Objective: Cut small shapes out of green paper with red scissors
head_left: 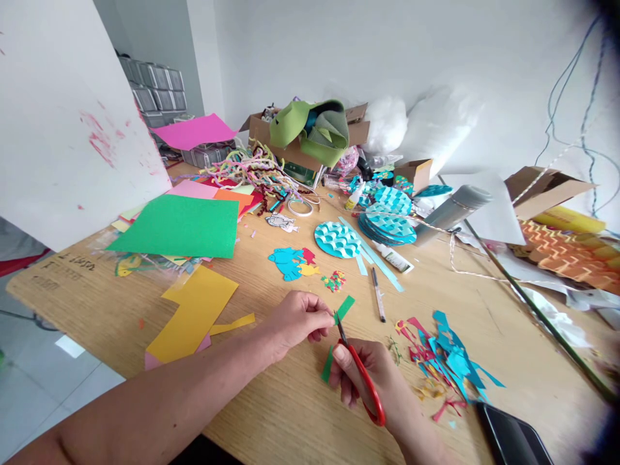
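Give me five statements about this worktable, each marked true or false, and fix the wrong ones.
1. The right hand holds red-handled scissors. True.
2. The left hand holds a white card. False: it holds a green strip.
3. A pen lies on the table, apart from both hands. True.
4. The dark phone lies on the large green sheet. False: it lies beside the paper scraps.
5. The large green sheet is left of the pen in the picture. True.
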Action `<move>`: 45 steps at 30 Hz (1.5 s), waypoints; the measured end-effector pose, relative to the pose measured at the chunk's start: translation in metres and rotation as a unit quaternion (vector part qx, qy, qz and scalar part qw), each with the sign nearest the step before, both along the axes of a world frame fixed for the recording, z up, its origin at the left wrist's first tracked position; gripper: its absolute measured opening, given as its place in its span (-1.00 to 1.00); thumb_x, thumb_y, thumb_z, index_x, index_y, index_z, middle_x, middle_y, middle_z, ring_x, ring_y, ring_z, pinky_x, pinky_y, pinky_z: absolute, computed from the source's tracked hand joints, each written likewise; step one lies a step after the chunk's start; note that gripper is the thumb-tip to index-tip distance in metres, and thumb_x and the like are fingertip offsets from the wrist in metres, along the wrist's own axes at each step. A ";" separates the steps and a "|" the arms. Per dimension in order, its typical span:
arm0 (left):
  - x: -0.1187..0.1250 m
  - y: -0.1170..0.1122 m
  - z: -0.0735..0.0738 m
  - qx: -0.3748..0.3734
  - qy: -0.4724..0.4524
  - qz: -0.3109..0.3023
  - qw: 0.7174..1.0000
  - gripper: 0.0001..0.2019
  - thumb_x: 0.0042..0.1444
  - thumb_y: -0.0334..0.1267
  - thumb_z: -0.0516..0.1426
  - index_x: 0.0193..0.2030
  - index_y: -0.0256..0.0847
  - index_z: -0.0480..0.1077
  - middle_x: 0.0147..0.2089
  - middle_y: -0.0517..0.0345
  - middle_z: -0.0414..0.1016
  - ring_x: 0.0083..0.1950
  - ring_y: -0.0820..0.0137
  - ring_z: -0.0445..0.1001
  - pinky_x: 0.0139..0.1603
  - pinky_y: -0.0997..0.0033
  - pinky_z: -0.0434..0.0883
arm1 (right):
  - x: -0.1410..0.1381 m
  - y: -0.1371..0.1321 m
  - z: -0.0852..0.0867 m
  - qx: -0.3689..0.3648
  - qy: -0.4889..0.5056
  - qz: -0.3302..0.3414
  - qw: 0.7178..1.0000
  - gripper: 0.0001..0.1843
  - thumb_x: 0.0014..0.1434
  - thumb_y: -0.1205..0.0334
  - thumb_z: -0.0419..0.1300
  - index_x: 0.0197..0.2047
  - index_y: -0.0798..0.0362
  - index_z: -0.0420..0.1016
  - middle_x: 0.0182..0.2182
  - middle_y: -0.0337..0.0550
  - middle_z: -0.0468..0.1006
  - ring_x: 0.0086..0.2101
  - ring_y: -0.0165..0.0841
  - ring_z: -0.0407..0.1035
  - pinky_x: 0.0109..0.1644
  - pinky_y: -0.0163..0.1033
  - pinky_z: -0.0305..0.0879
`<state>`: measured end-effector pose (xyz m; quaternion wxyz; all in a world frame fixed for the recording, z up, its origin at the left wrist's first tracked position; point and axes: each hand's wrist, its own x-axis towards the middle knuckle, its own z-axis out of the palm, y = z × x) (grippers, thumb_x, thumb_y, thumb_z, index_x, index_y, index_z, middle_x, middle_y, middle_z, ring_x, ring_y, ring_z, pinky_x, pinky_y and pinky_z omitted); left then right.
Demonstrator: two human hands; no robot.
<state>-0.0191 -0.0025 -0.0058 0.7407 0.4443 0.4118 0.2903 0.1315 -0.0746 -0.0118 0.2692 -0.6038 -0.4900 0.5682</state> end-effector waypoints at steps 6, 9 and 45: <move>0.001 -0.001 -0.001 0.003 -0.010 -0.008 1.000 -0.85 -0.21 -0.26 0.21 -0.51 -0.28 0.35 -0.60 0.26 0.34 -0.57 0.56 0.25 -0.51 0.49 0.21 | 0.000 -0.001 -0.002 0.003 0.001 -0.009 1.000 -0.36 -0.05 -0.36 0.19 -0.61 0.14 0.38 -0.81 -0.26 0.34 -0.78 -0.52 0.21 -0.71 -0.45 0.08; 0.001 -0.002 -0.001 0.002 -0.010 -0.004 1.000 -0.85 -0.21 -0.27 0.21 -0.51 -0.28 0.35 -0.61 0.27 0.34 -0.57 0.56 0.25 -0.51 0.50 0.21 | 0.001 0.000 -0.002 0.002 0.005 -0.006 1.000 -0.36 -0.05 -0.36 0.19 -0.60 0.14 0.38 -0.80 -0.26 0.34 -0.78 -0.51 0.22 -0.70 -0.45 0.10; -0.001 0.000 0.001 -0.007 0.001 -0.018 1.000 -0.87 -0.21 -0.27 0.21 -0.53 -0.28 0.35 -0.62 0.26 0.34 -0.57 0.55 0.25 -0.49 0.48 0.20 | -0.002 -0.002 0.009 0.007 0.005 0.012 1.000 -0.35 0.04 -0.36 0.10 -0.59 0.13 0.35 -0.76 -0.27 0.34 -0.76 -0.53 0.23 -0.69 -0.45 0.12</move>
